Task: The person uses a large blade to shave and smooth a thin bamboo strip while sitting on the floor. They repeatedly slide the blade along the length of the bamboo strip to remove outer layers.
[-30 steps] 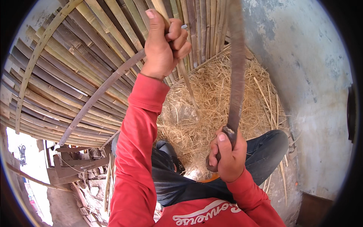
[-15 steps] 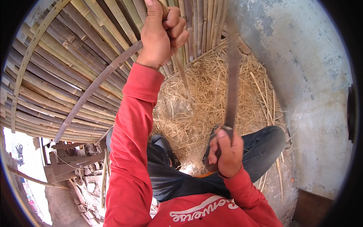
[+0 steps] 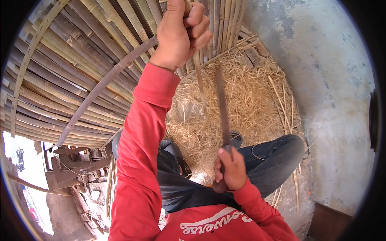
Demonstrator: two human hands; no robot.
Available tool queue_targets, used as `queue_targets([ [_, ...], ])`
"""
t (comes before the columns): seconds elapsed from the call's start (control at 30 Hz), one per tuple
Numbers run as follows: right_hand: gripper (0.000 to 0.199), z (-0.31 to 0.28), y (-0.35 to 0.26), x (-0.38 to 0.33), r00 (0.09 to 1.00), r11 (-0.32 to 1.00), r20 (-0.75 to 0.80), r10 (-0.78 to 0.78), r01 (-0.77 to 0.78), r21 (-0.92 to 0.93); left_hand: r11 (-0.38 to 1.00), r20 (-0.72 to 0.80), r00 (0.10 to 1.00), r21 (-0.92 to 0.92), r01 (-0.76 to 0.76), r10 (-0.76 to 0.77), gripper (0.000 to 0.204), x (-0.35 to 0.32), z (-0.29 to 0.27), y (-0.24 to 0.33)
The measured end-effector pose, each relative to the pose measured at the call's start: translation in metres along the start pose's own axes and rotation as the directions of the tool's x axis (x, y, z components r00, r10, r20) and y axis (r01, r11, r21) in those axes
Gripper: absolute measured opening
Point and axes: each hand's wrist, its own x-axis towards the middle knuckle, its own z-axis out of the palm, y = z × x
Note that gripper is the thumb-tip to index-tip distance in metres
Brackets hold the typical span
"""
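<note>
My left hand (image 3: pixel 181 36) is raised at the top of the view, its fingers wrapped round a thin bamboo strip (image 3: pixel 200 82). The strip's lower part hangs from the fist toward the shavings; its upper end runs out of view. Lower and to the right, my right hand (image 3: pixel 233 168) grips the dark handle of a long-bladed knife (image 3: pixel 223 106). Its blade points up and away from me, slightly blurred, beside the strip with a gap visible between them.
Pale bamboo shavings (image 3: pixel 241 104) cover the ground before my bent legs (image 3: pixel 269 156). A bamboo slat panel (image 3: pixel 72 72) with curved crosspieces fills the upper left. On the right rises a grey wall (image 3: pixel 333 100). Wood scraps (image 3: pixel 72 172) lie at lower left.
My right hand has moved left and a little toward me, swinging the knife blade left, closer to the strip. My left hand has shifted slightly right with the bamboo strip still held.
</note>
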Motion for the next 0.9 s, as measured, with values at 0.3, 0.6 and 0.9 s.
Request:
queue_targets([
  [0.3,0.018,0.018,-0.007,0.021,0.930,0.925,0.030,-0.365,0.366,-0.103,1.000,-0.066,0.998,0.004,-0.015,0.015,0.072,0.004,0.011,-0.004],
  [0.6,0.024,0.001,0.025,0.036,0.993,0.993,-0.042,0.110,-0.108,0.051,0.996,0.034,0.999,-0.086,0.021,-0.018,0.072,-0.009,0.008,0.002],
  [0.9,0.023,0.013,-0.034,0.037,0.979,0.977,0.013,-0.205,0.206,-0.052,0.935,-0.140,0.982,0.347,-0.069,0.124,0.063,-0.040,-0.009,-0.058],
])
